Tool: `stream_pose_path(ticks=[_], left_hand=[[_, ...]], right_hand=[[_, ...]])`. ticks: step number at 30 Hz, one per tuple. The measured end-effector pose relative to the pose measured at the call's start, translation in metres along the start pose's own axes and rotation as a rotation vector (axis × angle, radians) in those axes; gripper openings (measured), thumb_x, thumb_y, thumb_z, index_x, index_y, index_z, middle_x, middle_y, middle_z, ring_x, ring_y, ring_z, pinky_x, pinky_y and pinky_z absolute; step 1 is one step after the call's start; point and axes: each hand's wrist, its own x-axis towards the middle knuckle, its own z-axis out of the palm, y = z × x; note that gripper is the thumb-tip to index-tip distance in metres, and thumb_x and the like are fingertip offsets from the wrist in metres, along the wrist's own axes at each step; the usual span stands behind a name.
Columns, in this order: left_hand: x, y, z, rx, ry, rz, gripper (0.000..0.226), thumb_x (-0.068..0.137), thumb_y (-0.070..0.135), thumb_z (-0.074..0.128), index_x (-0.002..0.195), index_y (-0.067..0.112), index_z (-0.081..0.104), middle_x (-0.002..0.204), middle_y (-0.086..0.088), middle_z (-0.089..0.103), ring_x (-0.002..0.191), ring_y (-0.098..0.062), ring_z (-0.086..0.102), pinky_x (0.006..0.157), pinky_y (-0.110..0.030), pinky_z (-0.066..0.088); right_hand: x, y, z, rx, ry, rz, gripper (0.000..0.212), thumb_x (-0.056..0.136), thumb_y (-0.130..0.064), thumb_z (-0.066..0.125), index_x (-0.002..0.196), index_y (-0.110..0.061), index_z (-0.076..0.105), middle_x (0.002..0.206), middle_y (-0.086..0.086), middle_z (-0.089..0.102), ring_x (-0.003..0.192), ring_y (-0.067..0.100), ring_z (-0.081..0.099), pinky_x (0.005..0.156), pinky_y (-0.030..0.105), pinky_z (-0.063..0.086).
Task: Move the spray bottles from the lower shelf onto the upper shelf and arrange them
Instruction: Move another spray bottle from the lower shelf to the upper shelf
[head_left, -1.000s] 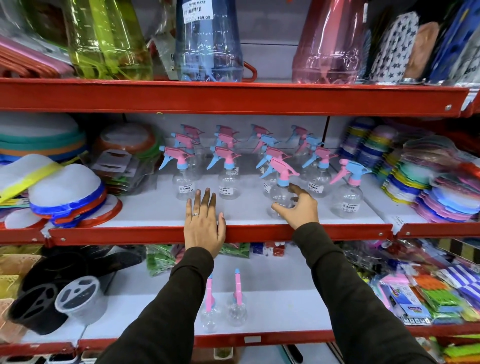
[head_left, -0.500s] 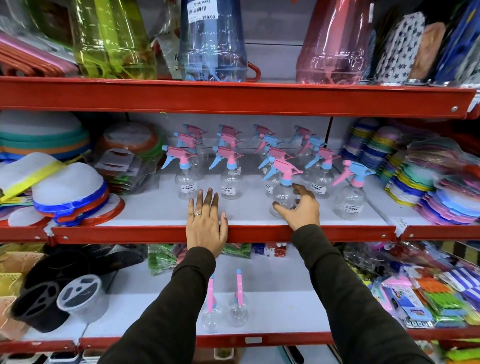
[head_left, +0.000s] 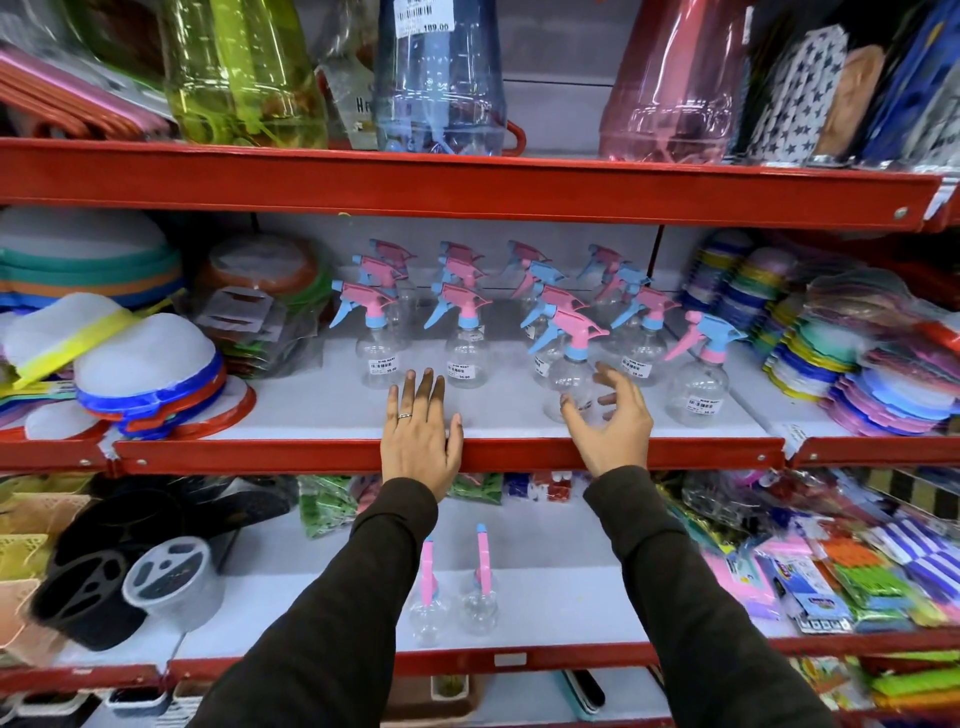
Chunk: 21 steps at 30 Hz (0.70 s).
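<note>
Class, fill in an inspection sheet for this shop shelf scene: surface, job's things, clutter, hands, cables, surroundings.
Surface: upper shelf, white board, red front lip.
Job's things: many spray bottles in rows there; two bottles on the lower shelf.
Clutter: stacked lids left, coloured stacks right.
Hands: left hand flat on shelf edge; right hand open beside the front bottle.
Cables: nothing seen.
Surroundings: large tinted jars on the shelf above.

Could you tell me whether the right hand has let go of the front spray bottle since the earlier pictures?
Yes. The right hand has opened and drawn back from the spray bottle toward the red shelf edge.
</note>
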Motion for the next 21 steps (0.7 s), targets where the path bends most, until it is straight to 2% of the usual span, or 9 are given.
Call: stream_pose_path(ticks=[2,4,7,9,12,14,17,19,21], left_hand=[[-0.001,-0.001,-0.003,-0.017,-0.015,0.013,0.065,0.099,0.043,0.021,0.150,0.006,0.039,0.160,-0.011,0.035,0.152,-0.029,0.021,0.125,-0.046,0.013],[-0.004,-0.008,-0.007,-0.032,-0.010,0.022,0.064,0.100,0.043,0.023,0.150,0.007,0.039,0.160,-0.010,0.034,0.153,-0.028,0.020,0.125,-0.044,0.010],[-0.009,-0.032,-0.014,-0.034,0.006,-0.001,0.062,0.100,0.042,0.025,0.151,0.009,0.037,0.162,-0.008,0.032,0.153,-0.026,0.017,0.125,-0.040,0.004],[-0.011,-0.055,-0.020,-0.024,0.015,-0.030,0.062,0.100,0.041,0.025,0.151,0.008,0.038,0.161,-0.008,0.032,0.153,-0.026,0.019,0.125,-0.042,0.007],[-0.014,-0.092,-0.026,0.011,0.001,-0.078,0.063,0.100,0.040,0.023,0.151,0.006,0.037,0.161,-0.010,0.033,0.153,-0.028,0.019,0.125,-0.047,0.011],[-0.016,-0.111,-0.029,0.024,-0.012,-0.107,0.063,0.100,0.040,0.022,0.152,0.006,0.035,0.161,-0.011,0.032,0.153,-0.028,0.017,0.126,-0.046,0.009],[-0.015,-0.125,-0.027,0.039,-0.019,-0.096,0.062,0.101,0.039,0.023,0.151,0.006,0.035,0.160,-0.012,0.033,0.154,-0.029,0.015,0.126,-0.047,0.005],[-0.013,-0.126,-0.024,0.038,-0.001,-0.080,0.059,0.100,0.036,0.026,0.148,0.005,0.040,0.158,-0.012,0.037,0.153,-0.030,0.018,0.125,-0.048,0.006],[-0.012,-0.126,-0.022,0.036,0.015,-0.077,0.058,0.099,0.034,0.028,0.147,0.004,0.043,0.157,-0.012,0.039,0.152,-0.031,0.020,0.125,-0.049,0.005]], right_hand=[[-0.019,-0.007,-0.001,0.032,0.030,-0.109,0.034,0.079,-0.023,0.073,0.112,-0.020,0.067,0.104,-0.005,0.065,0.080,0.012,0.057,0.072,0.033,0.053],[-0.040,-0.011,0.003,0.061,0.019,-0.165,0.022,0.080,-0.019,0.070,0.102,-0.018,0.071,0.092,-0.009,0.064,0.071,0.012,0.057,0.063,0.031,0.052],[-0.075,-0.005,0.017,0.070,-0.043,-0.179,0.015,0.079,-0.017,0.067,0.092,-0.017,0.073,0.080,-0.007,0.063,0.061,0.012,0.058,0.057,0.029,0.050],[-0.101,0.009,0.031,0.037,-0.116,-0.115,0.015,0.075,-0.021,0.066,0.089,-0.020,0.072,0.076,-0.006,0.063,0.060,0.014,0.058,0.055,0.031,0.050],[-0.142,0.034,0.048,-0.012,-0.239,0.081,0.019,0.075,-0.022,0.069,0.093,-0.027,0.068,0.089,-0.010,0.064,0.070,0.011,0.060,0.062,0.029,0.052],[-0.169,0.052,0.056,-0.053,-0.292,0.195,0.035,0.076,-0.015,0.071,0.107,-0.029,0.062,0.104,-0.009,0.061,0.077,0.010,0.058,0.068,0.028,0.053],[-0.205,0.085,0.067,-0.140,-0.418,0.428,0.056,0.079,-0.011,0.072,0.128,-0.025,0.051,0.122,0.000,0.051,0.092,0.021,0.058,0.084,0.037,0.055],[-0.220,0.103,0.077,-0.217,-0.533,0.537,0.067,0.077,-0.014,0.074,0.137,-0.019,0.046,0.131,0.009,0.046,0.113,0.032,0.057,0.101,0.040,0.048],[-0.227,0.114,0.088,-0.296,-0.638,0.599,0.078,0.075,-0.019,0.078,0.144,-0.015,0.042,0.140,0.013,0.041,0.129,0.034,0.050,0.112,0.036,0.038]])
